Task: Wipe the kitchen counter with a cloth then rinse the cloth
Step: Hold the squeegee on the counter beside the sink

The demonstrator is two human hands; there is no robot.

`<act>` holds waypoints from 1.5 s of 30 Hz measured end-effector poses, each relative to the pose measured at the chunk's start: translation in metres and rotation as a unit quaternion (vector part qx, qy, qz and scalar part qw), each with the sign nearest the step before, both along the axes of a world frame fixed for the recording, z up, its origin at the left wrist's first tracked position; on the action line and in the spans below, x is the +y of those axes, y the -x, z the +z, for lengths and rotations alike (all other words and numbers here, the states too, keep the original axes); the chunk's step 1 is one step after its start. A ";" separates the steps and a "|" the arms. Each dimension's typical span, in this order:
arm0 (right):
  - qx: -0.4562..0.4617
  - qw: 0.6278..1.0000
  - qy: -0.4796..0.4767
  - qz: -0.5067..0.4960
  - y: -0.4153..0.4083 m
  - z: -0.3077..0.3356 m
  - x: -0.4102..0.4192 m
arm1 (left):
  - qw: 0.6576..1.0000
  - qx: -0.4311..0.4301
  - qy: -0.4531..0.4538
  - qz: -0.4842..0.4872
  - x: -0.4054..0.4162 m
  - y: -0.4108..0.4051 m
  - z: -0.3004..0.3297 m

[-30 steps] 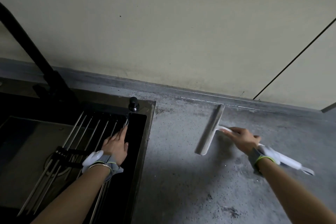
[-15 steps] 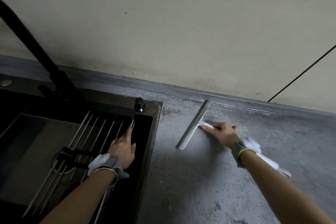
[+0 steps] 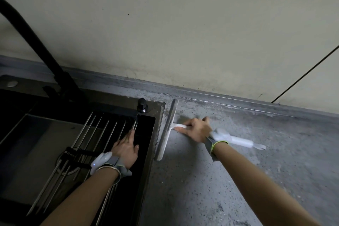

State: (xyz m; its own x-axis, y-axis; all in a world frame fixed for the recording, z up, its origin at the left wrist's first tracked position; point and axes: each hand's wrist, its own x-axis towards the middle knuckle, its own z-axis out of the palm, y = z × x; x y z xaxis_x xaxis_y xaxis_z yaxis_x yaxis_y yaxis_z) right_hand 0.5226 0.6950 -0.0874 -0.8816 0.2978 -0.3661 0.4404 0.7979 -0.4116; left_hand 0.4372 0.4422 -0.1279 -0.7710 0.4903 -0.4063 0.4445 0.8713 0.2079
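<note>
Right hand (image 3: 197, 130) grips squeegee (image 3: 167, 130) handle, blade just beside sink (image 3: 159, 115) edge to push water in; left hand (image 3: 126, 149) flat, fingers straight, bracing on sink rack (image 3: 102, 134).

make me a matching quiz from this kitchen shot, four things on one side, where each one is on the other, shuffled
Things:
1. squeegee
2. left hand
3. black tap
4. round black knob

Places:
A. at the sink's back right corner
B. resting flat on the metal rack over the sink
C. rising at the far left behind the sink
D. on the grey counter by the sink's edge, its handle gripped by the right hand

Pairs: 1-D, 2-B, 3-C, 4-A
</note>
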 end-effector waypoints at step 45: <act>0.031 0.992 -0.026 -0.121 -0.073 0.025 0.027 | 0.986 0.028 -0.159 0.041 -0.064 -0.057 -0.010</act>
